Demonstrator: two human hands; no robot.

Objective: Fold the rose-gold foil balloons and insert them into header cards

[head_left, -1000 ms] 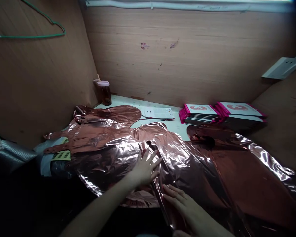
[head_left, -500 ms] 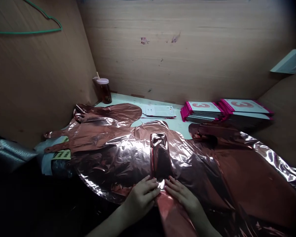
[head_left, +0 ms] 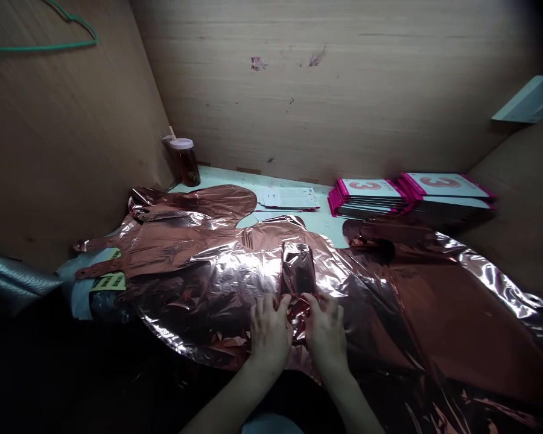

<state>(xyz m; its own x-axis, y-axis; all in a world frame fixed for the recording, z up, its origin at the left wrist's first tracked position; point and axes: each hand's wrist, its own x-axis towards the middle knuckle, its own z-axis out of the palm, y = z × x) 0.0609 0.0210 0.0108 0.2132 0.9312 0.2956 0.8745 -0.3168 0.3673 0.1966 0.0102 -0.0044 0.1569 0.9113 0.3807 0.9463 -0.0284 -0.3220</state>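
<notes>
Head view | wooden wall [head_left: 226,108] closes the far side | pale table [head_left: 217,175] shows as a thin band before it | copper foil [head_left: 199,259], glossy, crinkled, round-edged, spreads nearer | strip [head_left: 298,274], folded narrow, lies mid-foil | left hand [head_left: 271,331] and right hand [head_left: 326,334], palms down, knuckles bent, nearly closed, pinch the strip from either side

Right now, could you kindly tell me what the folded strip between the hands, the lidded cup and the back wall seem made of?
Folded strip: probably metallized film, glossy copper-pink, with glints and crinkles.
Lidded cup: perhaps plastic or glass; its brown body looks smooth and translucent.
Back wall: likely wood or veneer, matt, with grain.
</notes>
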